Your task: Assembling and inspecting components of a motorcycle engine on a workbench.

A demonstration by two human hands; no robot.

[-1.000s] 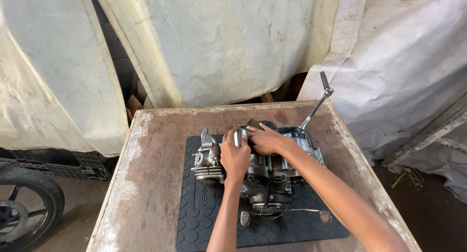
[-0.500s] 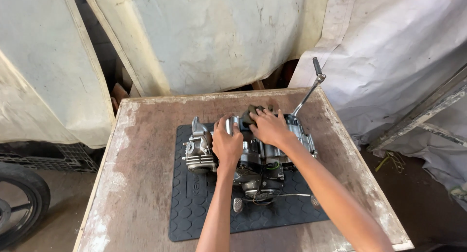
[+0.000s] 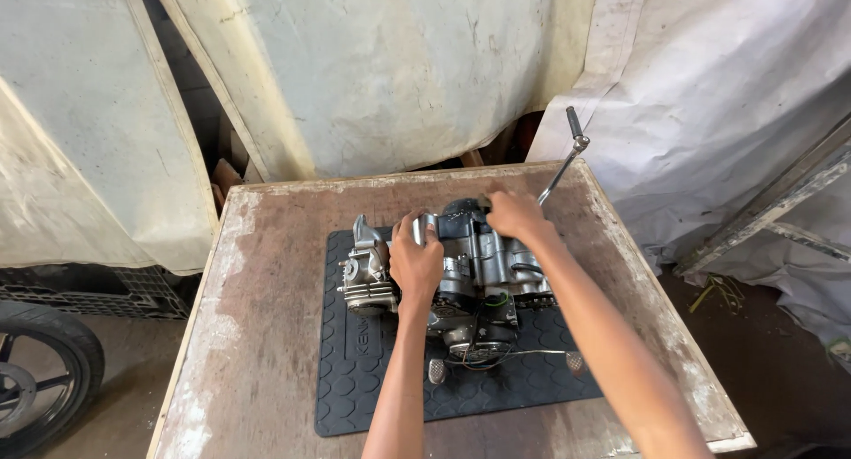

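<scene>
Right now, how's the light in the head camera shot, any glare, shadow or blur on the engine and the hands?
Head view: soft, even daylight, no hard glare; the engine is sharp with dull highlights on its metal; the left hand and right hand are crisp, without motion blur; the gaps behind the sheets are dark; straight edges bow slightly toward the corners.

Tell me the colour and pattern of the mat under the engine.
Black mat with raised round studs, seen in the head view.

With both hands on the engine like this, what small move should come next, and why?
Probably steady the engine with the left hand while the right hand works at its top rear edge. Both hands already rest on it, and it sits loose on the black rubber mat.
</scene>
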